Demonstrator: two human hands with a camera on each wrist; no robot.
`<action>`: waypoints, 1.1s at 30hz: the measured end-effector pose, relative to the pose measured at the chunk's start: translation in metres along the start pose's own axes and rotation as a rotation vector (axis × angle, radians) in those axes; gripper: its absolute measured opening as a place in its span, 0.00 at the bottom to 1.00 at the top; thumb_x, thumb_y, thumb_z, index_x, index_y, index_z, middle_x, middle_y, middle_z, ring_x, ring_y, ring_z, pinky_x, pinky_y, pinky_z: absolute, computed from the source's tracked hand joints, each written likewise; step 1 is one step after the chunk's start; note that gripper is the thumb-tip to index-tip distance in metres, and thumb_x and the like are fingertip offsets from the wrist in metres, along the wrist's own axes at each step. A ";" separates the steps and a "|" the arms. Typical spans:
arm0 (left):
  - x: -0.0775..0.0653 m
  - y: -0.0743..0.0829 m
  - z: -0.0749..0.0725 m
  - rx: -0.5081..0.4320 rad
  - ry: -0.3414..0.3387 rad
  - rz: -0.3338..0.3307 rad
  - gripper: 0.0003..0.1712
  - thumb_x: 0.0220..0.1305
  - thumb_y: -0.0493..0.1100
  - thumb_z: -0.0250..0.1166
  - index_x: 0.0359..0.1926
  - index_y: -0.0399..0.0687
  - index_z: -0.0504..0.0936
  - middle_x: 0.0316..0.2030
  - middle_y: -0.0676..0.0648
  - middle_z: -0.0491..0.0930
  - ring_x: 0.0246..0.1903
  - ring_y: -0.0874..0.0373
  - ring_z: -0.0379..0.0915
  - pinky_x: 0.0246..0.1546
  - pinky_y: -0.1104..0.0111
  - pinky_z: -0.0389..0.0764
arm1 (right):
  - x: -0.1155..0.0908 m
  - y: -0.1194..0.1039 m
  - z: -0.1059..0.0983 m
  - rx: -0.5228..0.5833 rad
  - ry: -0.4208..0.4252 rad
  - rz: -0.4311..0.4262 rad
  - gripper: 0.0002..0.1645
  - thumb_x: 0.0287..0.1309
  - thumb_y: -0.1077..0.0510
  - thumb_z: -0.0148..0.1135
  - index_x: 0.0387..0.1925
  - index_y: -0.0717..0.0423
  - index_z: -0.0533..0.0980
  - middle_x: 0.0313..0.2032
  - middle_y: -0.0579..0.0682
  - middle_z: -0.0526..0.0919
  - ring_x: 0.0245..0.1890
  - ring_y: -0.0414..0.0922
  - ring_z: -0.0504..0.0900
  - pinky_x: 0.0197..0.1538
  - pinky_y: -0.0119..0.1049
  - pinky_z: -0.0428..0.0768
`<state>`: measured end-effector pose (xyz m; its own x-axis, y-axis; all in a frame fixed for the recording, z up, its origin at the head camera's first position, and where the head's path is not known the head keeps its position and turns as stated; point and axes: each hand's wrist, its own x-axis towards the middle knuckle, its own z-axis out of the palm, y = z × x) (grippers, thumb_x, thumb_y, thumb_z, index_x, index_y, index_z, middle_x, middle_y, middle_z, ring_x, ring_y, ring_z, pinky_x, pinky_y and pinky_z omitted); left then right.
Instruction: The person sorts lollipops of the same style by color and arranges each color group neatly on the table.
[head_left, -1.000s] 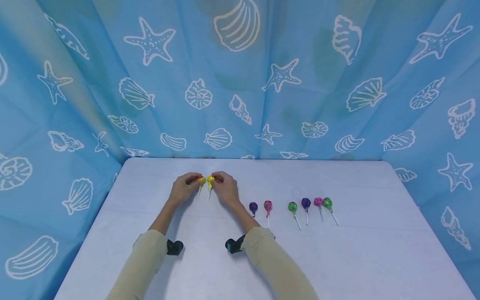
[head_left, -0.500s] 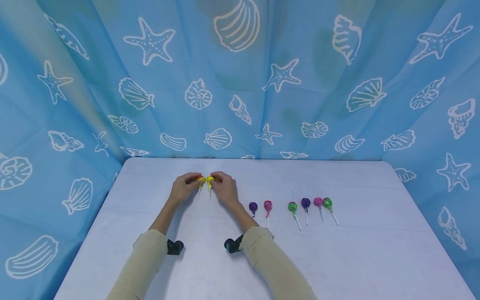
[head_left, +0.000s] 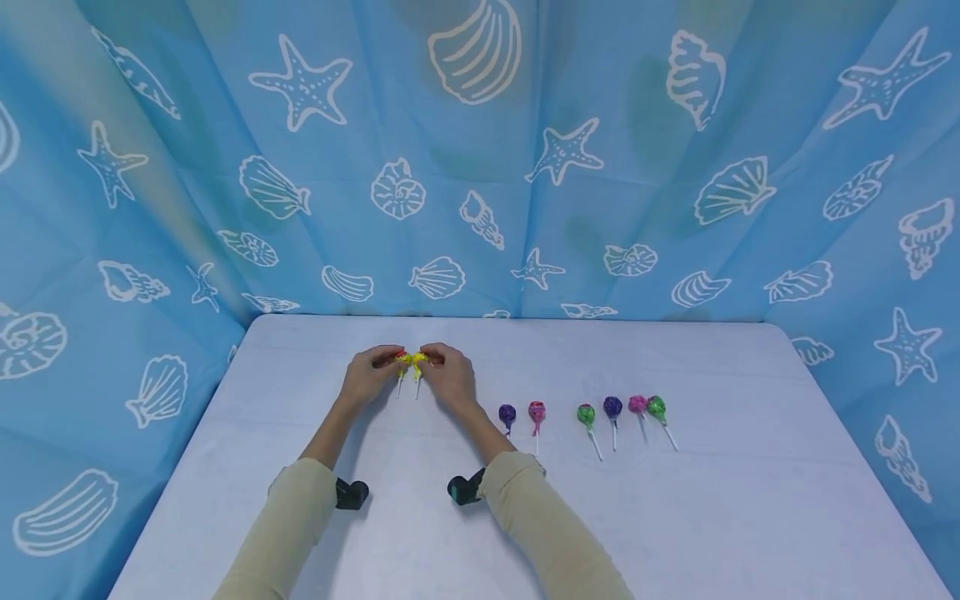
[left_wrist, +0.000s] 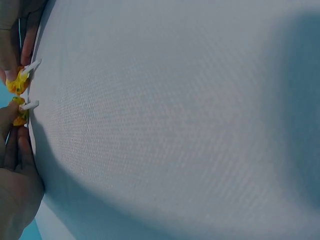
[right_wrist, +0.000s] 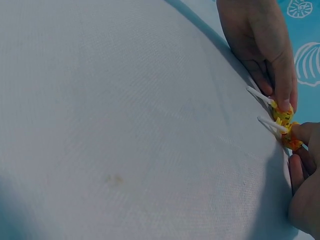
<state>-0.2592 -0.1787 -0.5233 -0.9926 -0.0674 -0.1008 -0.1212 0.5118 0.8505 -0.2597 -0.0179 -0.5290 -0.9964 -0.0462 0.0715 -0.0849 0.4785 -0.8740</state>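
Two yellow-wrapped lollipops lie side by side at the far left part of the table, white sticks toward the person. My left hand (head_left: 367, 377) pinches the head of the left lollipop (head_left: 405, 359) between thumb and fingers. The right lollipop (head_left: 417, 361) is pinched the same way by my right hand (head_left: 452, 377). In the head view the two heads almost meet. From the right wrist, the left hand's lollipop (right_wrist: 283, 113) and the right hand's lollipop (right_wrist: 292, 141) appear close together, their sticks (right_wrist: 271, 123) roughly parallel. Fingers partly cover both wrappers.
Right of the hands lie a purple lollipop (head_left: 507, 414) and a pink one (head_left: 537, 411). Farther right come a green lollipop (head_left: 586, 415), a purple one (head_left: 612, 407), and a pink one (head_left: 637, 404) touching another green one (head_left: 657, 407). A blue shell-patterned curtain (head_left: 465, 167) hangs behind the white table (head_left: 735, 500).
My right hand has shifted slightly left with its yellow lollipop, narrowing the gap between the two heads. The left hand has stayed nearly still, and the other lollipops lie as before.
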 end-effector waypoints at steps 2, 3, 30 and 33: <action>0.000 0.000 0.000 -0.004 0.001 -0.002 0.21 0.68 0.39 0.66 0.60 0.40 0.79 0.56 0.40 0.79 0.57 0.46 0.73 0.60 0.56 0.74 | 0.000 0.000 0.000 -0.002 0.007 -0.005 0.14 0.63 0.57 0.68 0.50 0.52 0.84 0.41 0.46 0.85 0.40 0.41 0.80 0.44 0.32 0.78; 0.000 0.000 0.000 -0.007 -0.001 -0.001 0.21 0.68 0.39 0.66 0.60 0.40 0.79 0.56 0.39 0.79 0.57 0.46 0.73 0.59 0.56 0.74 | 0.000 0.000 0.000 -0.005 0.009 -0.007 0.14 0.62 0.57 0.69 0.50 0.52 0.84 0.41 0.46 0.85 0.40 0.40 0.80 0.44 0.33 0.78; -0.001 0.000 -0.002 -0.064 -0.008 0.005 0.23 0.69 0.40 0.65 0.62 0.38 0.78 0.59 0.38 0.77 0.60 0.45 0.72 0.62 0.56 0.73 | 0.001 0.001 0.004 -0.015 0.007 0.018 0.17 0.62 0.55 0.69 0.52 0.51 0.83 0.44 0.46 0.85 0.43 0.41 0.80 0.48 0.33 0.79; -0.001 -0.001 -0.003 -0.061 -0.016 0.009 0.23 0.69 0.41 0.65 0.62 0.38 0.78 0.60 0.38 0.77 0.61 0.45 0.71 0.63 0.56 0.71 | 0.001 0.000 0.003 -0.011 0.010 0.019 0.17 0.62 0.55 0.69 0.52 0.51 0.82 0.44 0.46 0.85 0.44 0.41 0.81 0.48 0.34 0.80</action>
<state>-0.2583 -0.1814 -0.5228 -0.9937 -0.0493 -0.1002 -0.1117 0.4596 0.8811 -0.2604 -0.0206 -0.5310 -0.9978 -0.0280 0.0601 -0.0661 0.4892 -0.8696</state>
